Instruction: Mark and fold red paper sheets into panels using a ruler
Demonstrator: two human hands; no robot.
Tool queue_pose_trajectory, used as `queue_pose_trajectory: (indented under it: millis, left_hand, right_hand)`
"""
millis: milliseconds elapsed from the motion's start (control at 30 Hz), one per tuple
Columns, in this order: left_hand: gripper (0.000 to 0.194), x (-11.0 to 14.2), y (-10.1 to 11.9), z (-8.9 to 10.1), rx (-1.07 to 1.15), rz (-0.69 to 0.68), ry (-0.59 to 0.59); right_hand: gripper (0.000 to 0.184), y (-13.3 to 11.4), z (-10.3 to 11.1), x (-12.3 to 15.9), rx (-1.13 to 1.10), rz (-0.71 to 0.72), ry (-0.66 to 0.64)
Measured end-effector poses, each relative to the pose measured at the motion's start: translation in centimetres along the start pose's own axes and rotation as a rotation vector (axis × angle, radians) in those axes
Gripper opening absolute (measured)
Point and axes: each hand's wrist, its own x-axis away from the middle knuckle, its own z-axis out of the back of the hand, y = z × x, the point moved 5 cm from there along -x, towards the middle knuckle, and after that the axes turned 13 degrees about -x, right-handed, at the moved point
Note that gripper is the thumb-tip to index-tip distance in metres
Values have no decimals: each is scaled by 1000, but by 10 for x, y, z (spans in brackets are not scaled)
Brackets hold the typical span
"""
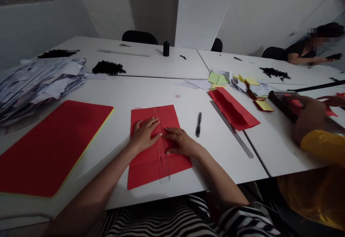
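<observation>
Striped clothing [161,222] is showing nearest. On the surface [229,158], left to right: large red sheet [56,147] is lying flat; left hand [144,133] and right hand [183,142], both spread, are resting over red paper [142,170] and clear ruler [164,170]; pen [198,124] is lying beside.

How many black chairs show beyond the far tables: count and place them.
3 show: a first chair left of the black cylinder, a second chair to its right, a third chair beside the person at far right. Others may be hidden.
</observation>
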Motion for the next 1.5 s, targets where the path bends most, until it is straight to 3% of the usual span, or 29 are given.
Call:
queue_pose_trajectory:
  millis: [967, 1500]
  left_hand:
    - [51, -1, 0, -4, -7, -8, 12]
    - [58, -5, 2, -6, 22, -30, -57]
  right_hand:
    - [70, 0, 1, 1, 7, 0, -4]
    - [67, 1, 6, 1, 15, -41, -39]
